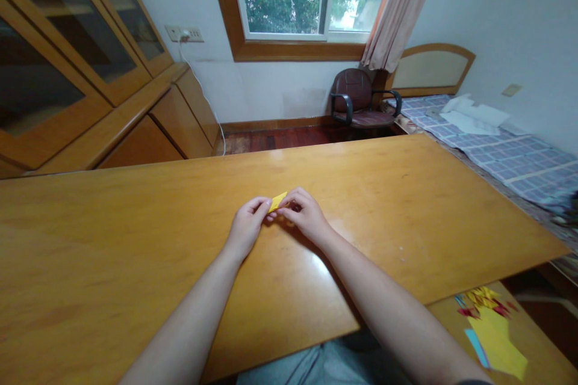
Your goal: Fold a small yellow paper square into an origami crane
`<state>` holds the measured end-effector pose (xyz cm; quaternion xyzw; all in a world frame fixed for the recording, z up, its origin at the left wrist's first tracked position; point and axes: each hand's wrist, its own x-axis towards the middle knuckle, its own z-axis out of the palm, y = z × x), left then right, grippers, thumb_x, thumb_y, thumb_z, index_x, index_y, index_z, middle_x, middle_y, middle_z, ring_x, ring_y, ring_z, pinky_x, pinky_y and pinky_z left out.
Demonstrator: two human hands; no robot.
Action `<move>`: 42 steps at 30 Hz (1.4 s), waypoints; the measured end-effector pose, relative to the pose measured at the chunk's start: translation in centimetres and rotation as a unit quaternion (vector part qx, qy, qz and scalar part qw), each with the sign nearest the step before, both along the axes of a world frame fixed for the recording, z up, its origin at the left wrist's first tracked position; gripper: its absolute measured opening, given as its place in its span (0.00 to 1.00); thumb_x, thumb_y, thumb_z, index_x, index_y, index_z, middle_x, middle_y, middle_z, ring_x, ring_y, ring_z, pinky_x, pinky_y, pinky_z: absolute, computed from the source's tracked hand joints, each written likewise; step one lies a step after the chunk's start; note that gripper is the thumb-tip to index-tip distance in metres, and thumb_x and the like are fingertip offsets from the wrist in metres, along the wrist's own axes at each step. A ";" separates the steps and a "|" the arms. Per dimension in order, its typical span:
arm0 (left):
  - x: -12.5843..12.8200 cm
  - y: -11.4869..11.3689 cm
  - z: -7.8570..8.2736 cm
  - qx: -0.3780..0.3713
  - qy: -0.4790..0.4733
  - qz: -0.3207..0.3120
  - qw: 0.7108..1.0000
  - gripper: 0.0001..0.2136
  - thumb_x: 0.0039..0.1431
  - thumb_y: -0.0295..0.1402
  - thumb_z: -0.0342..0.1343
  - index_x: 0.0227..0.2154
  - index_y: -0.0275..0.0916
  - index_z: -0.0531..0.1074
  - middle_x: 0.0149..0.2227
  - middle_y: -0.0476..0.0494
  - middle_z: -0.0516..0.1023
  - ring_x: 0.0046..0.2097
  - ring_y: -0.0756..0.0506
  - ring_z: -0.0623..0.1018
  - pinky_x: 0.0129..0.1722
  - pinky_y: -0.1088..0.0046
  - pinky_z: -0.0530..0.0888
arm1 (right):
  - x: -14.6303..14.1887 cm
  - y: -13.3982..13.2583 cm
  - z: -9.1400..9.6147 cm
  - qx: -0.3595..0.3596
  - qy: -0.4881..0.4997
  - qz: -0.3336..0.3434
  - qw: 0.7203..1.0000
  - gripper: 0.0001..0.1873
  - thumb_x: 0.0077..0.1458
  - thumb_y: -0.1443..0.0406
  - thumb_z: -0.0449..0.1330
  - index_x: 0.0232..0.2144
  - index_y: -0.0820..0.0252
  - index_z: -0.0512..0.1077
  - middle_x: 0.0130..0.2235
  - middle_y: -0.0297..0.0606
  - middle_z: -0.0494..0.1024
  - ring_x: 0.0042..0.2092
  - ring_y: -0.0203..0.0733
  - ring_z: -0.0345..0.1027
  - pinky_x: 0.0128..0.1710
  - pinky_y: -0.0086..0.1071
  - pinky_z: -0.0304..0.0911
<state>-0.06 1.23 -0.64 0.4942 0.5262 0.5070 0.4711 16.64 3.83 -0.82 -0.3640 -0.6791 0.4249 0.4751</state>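
A small piece of folded yellow paper [277, 200] is held just above the wooden table [135, 240], between my two hands. My left hand [250, 221] pinches its left end, thumb on top. Closed on the right end is my right hand [306, 214], its thumb and fingertips gathered at the paper's edge. My fingers cover part of the paper, so its full shape is hidden.
Beyond the lower right table edge, a lower surface holds yellow paper sheets [494, 340] and several small yellow and red folded pieces [483, 299]. A brown armchair [354, 96] and a bed [510, 144] stand past the table. Glass-door cabinets [85, 30] line the left.
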 end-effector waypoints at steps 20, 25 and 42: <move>0.4 0.0 0.1 -0.016 -0.094 0.019 0.995 0.16 0.48 0.41 0.66 0.37 0.37 0.74 0.33 0.47 0.76 0.31 0.50 0.75 0.35 0.74 0.73 | 0.2 -0.1 0.0 0.036 0.009 0.012 0.999 0.04 0.51 0.70 0.63 0.28 0.56 0.77 0.33 0.35 0.73 0.36 0.38 0.67 0.37 0.32 0.62; 0.3 0.0 -0.1 0.009 -0.078 0.017 0.997 0.18 0.52 0.41 0.62 0.44 0.39 0.73 0.31 0.50 0.74 0.31 0.50 0.75 0.35 0.73 0.74 | 0.2 -0.1 0.3 0.033 0.003 0.012 0.999 0.05 0.51 0.70 0.63 0.28 0.56 0.77 0.33 0.35 0.73 0.36 0.37 0.66 0.37 0.32 0.61; 0.2 -0.3 0.8 0.058 0.033 0.025 0.997 0.15 0.56 0.41 0.57 0.43 0.39 0.76 0.40 0.43 0.77 0.38 0.45 0.77 0.38 0.69 0.76 | 0.2 0.1 0.3 -0.006 0.027 0.001 1.000 0.01 0.51 0.67 0.64 0.28 0.57 0.77 0.33 0.35 0.74 0.34 0.37 0.66 0.36 0.31 0.61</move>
